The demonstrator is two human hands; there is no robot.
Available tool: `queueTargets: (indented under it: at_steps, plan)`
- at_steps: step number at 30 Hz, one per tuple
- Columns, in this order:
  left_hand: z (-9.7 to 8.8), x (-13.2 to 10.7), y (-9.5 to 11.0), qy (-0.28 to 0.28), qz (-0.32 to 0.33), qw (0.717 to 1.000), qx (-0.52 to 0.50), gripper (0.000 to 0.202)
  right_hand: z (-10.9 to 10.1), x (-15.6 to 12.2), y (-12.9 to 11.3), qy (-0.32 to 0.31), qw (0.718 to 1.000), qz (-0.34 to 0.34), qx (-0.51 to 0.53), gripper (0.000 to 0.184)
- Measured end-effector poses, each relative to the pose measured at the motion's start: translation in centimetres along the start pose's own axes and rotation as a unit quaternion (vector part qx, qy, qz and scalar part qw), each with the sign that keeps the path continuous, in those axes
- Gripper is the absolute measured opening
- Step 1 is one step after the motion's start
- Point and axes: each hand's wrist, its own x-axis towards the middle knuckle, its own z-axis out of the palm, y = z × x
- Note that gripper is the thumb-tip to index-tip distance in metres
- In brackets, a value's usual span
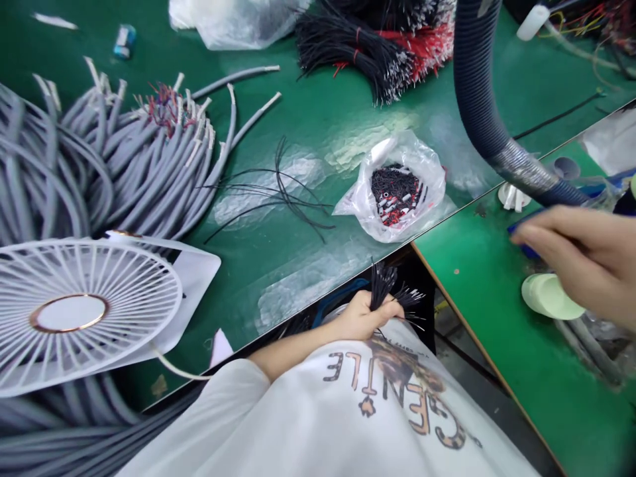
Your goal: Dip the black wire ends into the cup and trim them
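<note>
My left hand point(365, 317) is closed around a bundle of thin black wires point(385, 281), held close to the white shirt at the table's edge. The wires' pale ends fan out past the fingers. At the right edge of the view my right hand point(591, 258) is raised over the second green bench, somewhat blurred, with its fingers curled together. Whatever it may hold is hidden. Blue material point(527, 250) shows at its fingertips, and a pale green cup point(549, 296) stands just below it. Beyond my left hand, a clear plastic bag point(360, 192) holds small black, red and white pieces.
A white fan point(163, 291) and thick grey cables point(129, 179) fill the left. Loose black wires point(278, 192) lie mid-table. Black and red wire bundles point(358, 53) sit at the back. A dark corrugated hose point(477, 99) hangs down across the right. A gap separates the benches.
</note>
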Motion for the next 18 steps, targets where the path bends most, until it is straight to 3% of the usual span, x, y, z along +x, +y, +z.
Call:
queueTargets:
  at_steps: [2, 5, 7, 10, 12, 15, 18]
  plan:
    - [0.3, 0.2, 0.2, -0.017, 0.01, 1.0, -0.004, 0.059, 2.3, 4.4, -1.3, 0.054, 0.996, -0.071, -0.031, 0.02]
    - [0.7, 0.2, 0.6, -0.01, 0.01, 1.0, -0.004, 0.06, 6.7, 10.1, -4.0, -0.006, 0.995, -0.083, -0.054, 0.02]
    - [0.6, 0.1, 0.9, 0.003, 0.006, 1.0, -0.001, 0.06, 8.5, 11.6, -5.3, -0.022, 0.993, -0.092, -0.071, 0.022]
    - [0.1, -0.2, 1.1, 0.019, 0.01, 1.0, 0.006, 0.06, 8.3, 9.9, -6.0, -0.021, 0.992, -0.115, -0.041, 0.022]
    - [-0.2, -0.1, 1.2, 0.016, 0.019, 1.0, 0.013, 0.06, 7.3, 7.5, -5.9, -0.107, 0.985, -0.126, 0.045, 0.02]
    - [-0.4, 0.2, 1.4, -0.005, 0.031, 0.999, 0.026, 0.06, 6.5, 4.3, -5.7, -0.287, 0.941, -0.096, 0.153, 0.026]
    - [-0.4, 0.2, 1.5, -0.01, 0.038, 0.999, 0.032, 0.061, 7.5, 2.7, -6.1, -0.356, 0.914, -0.049, 0.187, 0.028]
